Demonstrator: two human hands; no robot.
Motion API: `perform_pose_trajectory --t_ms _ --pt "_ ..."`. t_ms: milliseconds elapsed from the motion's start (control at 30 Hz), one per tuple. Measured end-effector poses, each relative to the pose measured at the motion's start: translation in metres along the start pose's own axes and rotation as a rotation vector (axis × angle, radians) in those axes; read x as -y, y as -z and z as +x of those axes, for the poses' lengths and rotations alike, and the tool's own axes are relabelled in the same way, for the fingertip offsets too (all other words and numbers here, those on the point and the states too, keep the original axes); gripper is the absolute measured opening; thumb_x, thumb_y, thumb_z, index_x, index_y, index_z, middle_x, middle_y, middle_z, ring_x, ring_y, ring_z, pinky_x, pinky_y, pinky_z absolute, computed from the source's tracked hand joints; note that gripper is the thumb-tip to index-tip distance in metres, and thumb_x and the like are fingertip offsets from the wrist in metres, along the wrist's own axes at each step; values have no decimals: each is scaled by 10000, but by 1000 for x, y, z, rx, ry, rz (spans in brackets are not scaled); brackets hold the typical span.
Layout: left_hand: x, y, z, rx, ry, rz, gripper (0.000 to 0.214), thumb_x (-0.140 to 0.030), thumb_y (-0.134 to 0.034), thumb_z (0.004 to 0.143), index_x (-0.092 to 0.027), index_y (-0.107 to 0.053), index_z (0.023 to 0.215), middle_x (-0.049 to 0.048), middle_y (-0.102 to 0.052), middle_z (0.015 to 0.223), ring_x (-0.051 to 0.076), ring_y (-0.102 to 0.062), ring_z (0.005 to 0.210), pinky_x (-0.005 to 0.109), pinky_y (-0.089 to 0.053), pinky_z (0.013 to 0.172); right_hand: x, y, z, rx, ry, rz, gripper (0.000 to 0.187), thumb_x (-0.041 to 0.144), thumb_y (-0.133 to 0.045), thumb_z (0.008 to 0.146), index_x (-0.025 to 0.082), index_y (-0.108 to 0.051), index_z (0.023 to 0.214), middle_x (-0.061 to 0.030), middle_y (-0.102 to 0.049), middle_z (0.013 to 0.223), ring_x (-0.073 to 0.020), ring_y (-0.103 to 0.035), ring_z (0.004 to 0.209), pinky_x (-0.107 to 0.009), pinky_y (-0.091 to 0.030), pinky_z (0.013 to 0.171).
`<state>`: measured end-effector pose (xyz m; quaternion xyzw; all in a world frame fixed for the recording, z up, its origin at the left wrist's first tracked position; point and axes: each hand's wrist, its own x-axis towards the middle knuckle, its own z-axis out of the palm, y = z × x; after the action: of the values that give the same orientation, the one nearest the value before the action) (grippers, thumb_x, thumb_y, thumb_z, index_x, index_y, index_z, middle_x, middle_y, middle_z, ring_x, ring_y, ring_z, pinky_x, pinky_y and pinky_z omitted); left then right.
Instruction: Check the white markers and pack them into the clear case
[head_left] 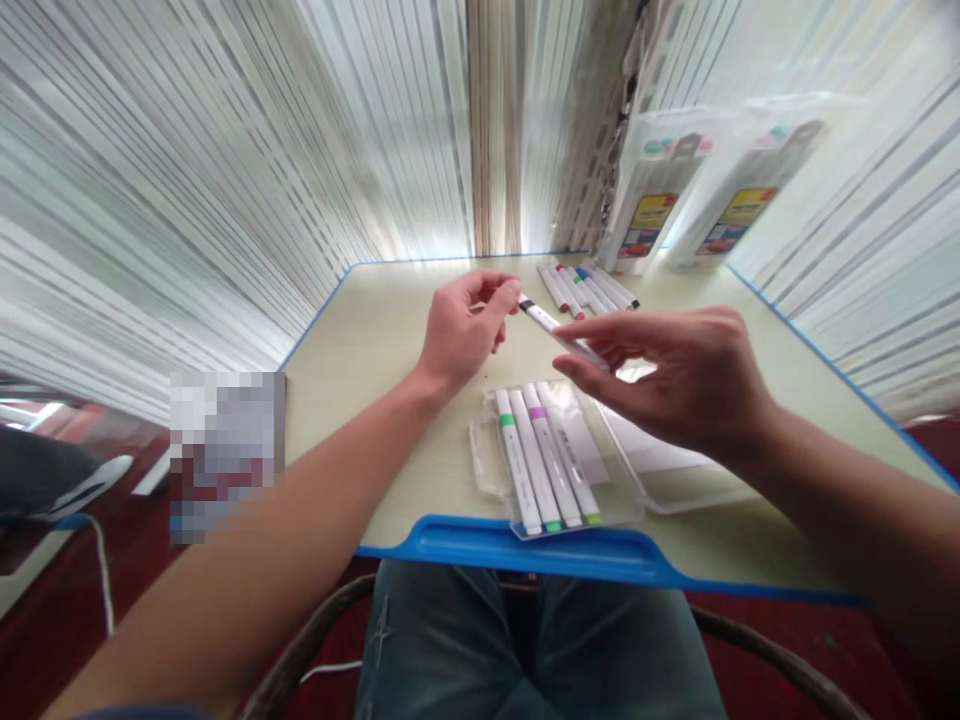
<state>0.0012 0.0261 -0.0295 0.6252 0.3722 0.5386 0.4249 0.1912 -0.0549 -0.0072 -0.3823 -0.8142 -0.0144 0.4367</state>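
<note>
A white marker with a black band is held slanting above the table between my two hands. The thumb and fingers of my right hand are closed round its lower part. At its upper end, beside the black band, my left hand pinches the tip. Below the hands lies an open clear plastic case with several white markers side by side, their bands green and purple. More white markers lie in a loose group beyond my right hand.
Two clear packages with yellow labels stand at the back right of the pale table. A blue pencil trough runs along its front edge. White striped curtains hang behind. A pixelated object is at the left edge.
</note>
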Motion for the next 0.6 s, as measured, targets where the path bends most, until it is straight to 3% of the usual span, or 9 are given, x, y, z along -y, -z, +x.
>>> perform_pose_trajectory --t_ms 333,600 --pt "-13 -4 1 -59 194 -159 78 -205 -705 842 -170 -649 802 13 -670 749 44 -457 460 205 -347 418 1 1 -1 86 -104 40 232 307 -727 854 189 -764 1051 13 -736 720 -121 -675 574 -250 -573 592" --pt "-16 -2 1 -48 183 -154 146 -270 -749 804 -207 -628 751 -7 -678 711 66 -440 460 248 -299 429 0 0 -3 102 -146 73 277 273 -681 879 169 -736 1130 -9 -744 789 -128 -678 617 -275 -589 633"
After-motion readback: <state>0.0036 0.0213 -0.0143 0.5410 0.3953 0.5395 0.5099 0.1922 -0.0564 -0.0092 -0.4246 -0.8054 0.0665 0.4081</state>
